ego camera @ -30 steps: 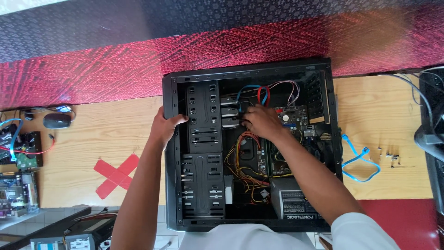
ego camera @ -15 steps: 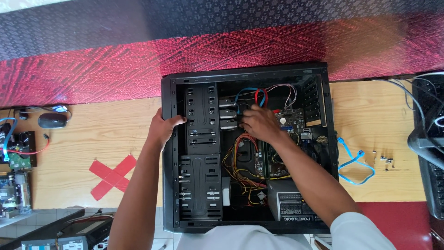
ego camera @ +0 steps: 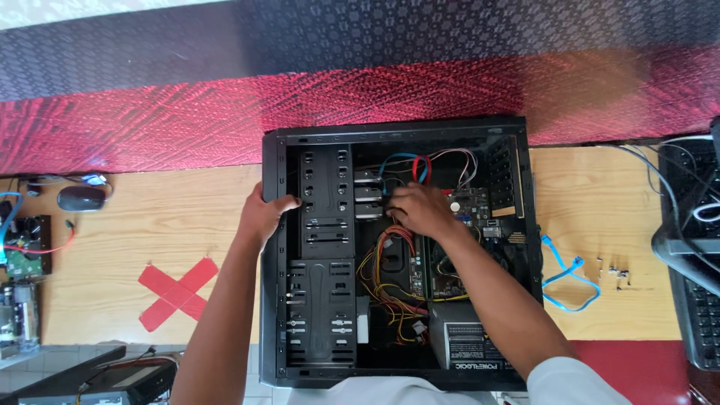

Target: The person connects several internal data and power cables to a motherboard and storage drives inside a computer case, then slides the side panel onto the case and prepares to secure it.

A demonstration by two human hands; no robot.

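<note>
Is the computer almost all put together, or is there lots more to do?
Partly done. The side of the computer case is off, and the power box and green board sit inside. In hand: the left hand grips the case edge while the right hand works at the cables by the drive bays. Left: loose wires, a blue cable and small screws on the table.

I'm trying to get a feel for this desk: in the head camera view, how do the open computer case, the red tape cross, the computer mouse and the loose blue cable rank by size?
1. Open computer case, by far the largest.
2. Red tape cross.
3. Loose blue cable; its loop covers nearly as much as the cross, so this ranking is unsure.
4. Computer mouse, the smallest.
</note>
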